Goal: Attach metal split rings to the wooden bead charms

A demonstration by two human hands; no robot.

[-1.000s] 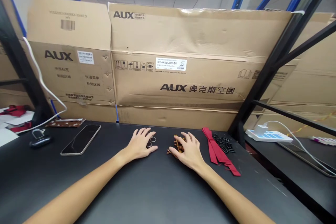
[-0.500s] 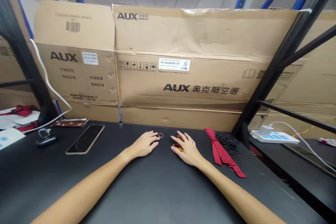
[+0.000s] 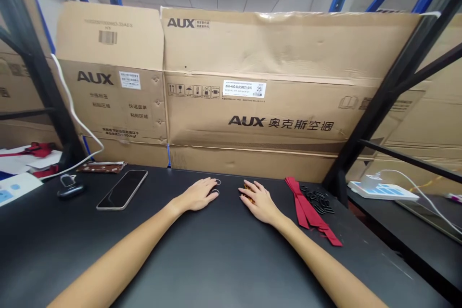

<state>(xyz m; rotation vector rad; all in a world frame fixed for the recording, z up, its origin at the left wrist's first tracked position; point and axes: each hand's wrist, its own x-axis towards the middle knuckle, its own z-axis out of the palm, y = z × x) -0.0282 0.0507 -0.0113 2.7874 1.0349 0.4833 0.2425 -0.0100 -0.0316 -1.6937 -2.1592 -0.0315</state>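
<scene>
In the head view, we see the left hand [image 3: 198, 194] at the centre of the frame, palm down, thumb apart and fingers lightly spread over thin metal rings [image 3: 218, 182]. Two peek past its fingertips; we cannot tell how many lie beneath. Just right of centre, the right hand [image 3: 259, 202] lies palm down, fingers spread over small brown pieces [image 3: 247, 186], mostly hidden (we can barely make out their shape).

Neither hand visibly pinches anything, so we judge that a sideways sweep could let rings slip out at the fingertips or scatter the pieces across the dark table [image 3: 187, 250]. Should the right hand drift toward the right of the frame, its contents could mix with the red ribbon [image 3: 306, 204] and the black loops [image 3: 319, 200] beside it.
</scene>
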